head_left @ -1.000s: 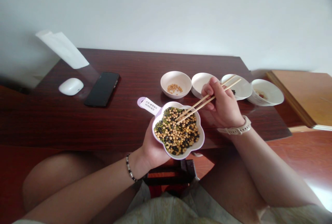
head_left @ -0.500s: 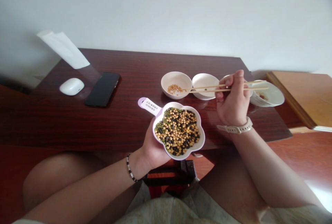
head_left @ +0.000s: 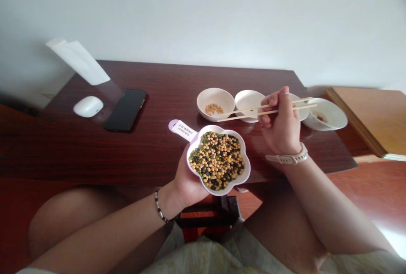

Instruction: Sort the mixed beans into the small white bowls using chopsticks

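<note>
My left hand (head_left: 185, 176) cups a flower-shaped white bowl (head_left: 244, 177) from below; it is full of mixed yellow, green and black beans (head_left: 217, 160) and has a labelled handle (head_left: 181, 129). My right hand (head_left: 281, 124) is closed on a pair of wooden chopsticks (head_left: 241, 113), held nearly level above the table. Their tips sit over the near rim of a small white bowl (head_left: 215, 97) with a few yellow beans (head_left: 214, 108). I cannot tell whether the tips hold a bean. A second small white bowl (head_left: 249, 96) stands right beside it.
Two more white bowls (head_left: 330, 113) stand right of my hand on the dark wooden table (head_left: 152, 151). A black phone (head_left: 126, 109), a white mouse (head_left: 88, 106) and a white paper sleeve (head_left: 78, 60) lie at the left. A light wooden surface (head_left: 371, 117) adjoins the table's right end.
My right hand lifted the chopsticks out of the flower-shaped bowl, swung them level over the small bowl of yellow beans, then drew them slightly back toward me. The left hand stayed still.
</note>
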Demonstrator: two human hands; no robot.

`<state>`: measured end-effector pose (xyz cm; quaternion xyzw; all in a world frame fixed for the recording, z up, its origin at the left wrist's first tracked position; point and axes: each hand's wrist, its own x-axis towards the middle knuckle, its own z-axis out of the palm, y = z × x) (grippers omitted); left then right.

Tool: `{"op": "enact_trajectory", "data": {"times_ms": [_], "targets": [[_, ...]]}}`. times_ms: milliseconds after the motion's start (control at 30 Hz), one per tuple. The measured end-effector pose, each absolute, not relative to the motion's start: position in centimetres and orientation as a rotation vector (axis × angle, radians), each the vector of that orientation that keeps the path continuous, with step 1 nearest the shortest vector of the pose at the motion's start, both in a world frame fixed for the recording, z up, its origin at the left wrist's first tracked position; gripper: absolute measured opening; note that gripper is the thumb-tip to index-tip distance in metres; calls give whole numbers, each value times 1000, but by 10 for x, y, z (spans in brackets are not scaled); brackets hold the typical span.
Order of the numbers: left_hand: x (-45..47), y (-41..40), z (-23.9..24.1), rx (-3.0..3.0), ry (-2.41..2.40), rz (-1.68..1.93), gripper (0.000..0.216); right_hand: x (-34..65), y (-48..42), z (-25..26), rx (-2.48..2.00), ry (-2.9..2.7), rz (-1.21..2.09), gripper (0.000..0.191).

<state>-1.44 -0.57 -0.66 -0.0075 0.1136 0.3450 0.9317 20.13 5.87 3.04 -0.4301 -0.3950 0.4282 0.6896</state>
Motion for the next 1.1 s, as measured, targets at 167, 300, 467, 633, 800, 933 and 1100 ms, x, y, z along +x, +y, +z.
{"op": "enact_trajectory", "data": {"times_ms": [167, 300, 467, 633, 800, 933, 1100], "targets": [[-14, -6, -5, -20, 233, 694, 58, 204, 57, 36, -932, -897, 1153, 55], [-12, -5, 1, 9, 241, 696, 56, 200, 54, 38, -947, -945, 1394, 57], [-12, -5, 1, -5, 243, 712, 56, 195, 49, 36, -913, -1003, 1456, 54], [-12, -5, 1, -1, 263, 708, 54, 196, 49, 36, -968, -1081, 1403, 56], [-12, -6, 1, -10, 259, 722, 54, 196, 48, 34, -995, -1118, 1351, 53], [-12, -6, 0, -17, 235, 699, 56, 195, 47, 35, -1004, -1141, 1298, 55], [-13, -6, -3, -41, 253, 704, 56, 195, 47, 36, -1020, -1134, 1277, 58]]}}
